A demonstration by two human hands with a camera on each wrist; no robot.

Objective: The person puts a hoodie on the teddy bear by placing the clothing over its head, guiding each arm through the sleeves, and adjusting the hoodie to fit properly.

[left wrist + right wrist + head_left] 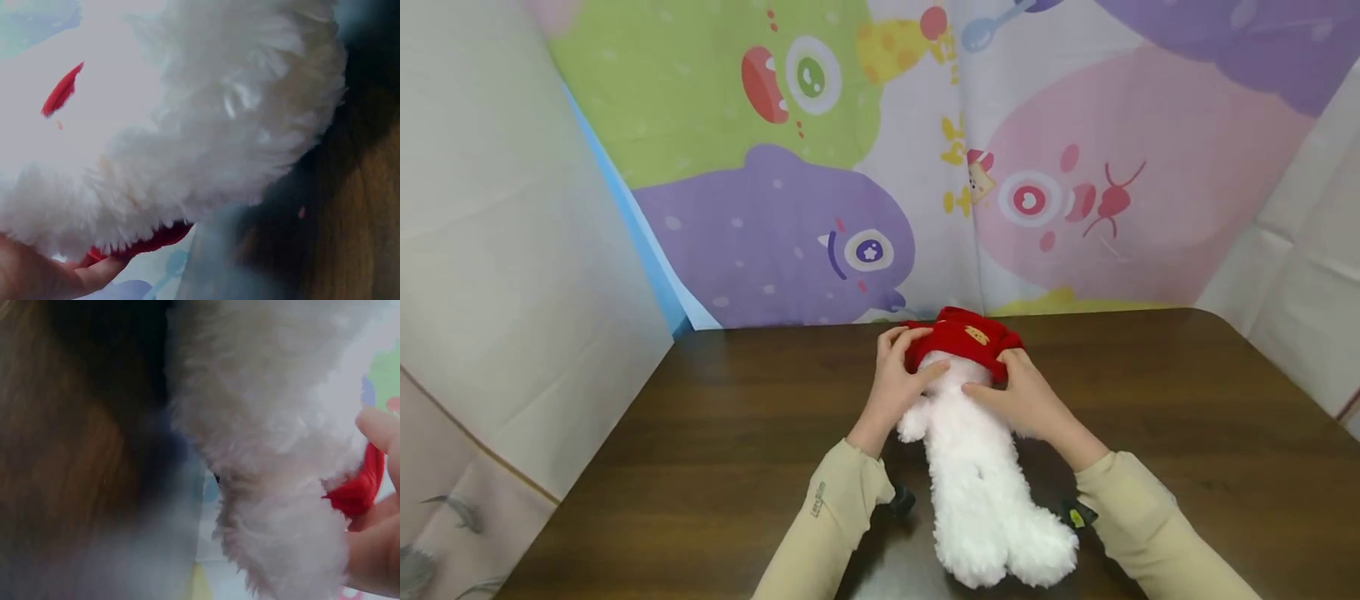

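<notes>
A fluffy white plush toy (973, 467) lies on the table with its legs toward me. Over its head end sits a small red sweater (970, 333) with a tan patch on it, hiding the head. My left hand (901, 379) grips the sweater's left edge, its thumb on the plush. On the other side, my right hand (1026, 396) holds the right edge with curled fingers, the thumb resting against the white fur. In the left wrist view the plush (219, 112) fills most of the picture, and in the right wrist view red cloth (359, 487) shows between the fingers.
The dark wooden table (737, 467) spreads to both sides of the toy. Behind it hangs a curtain (940, 267) printed with cartoon monsters, and a pale cloth wall (512, 250) stands at the left. Dark wrist straps (901, 501) hang beneath the sleeves.
</notes>
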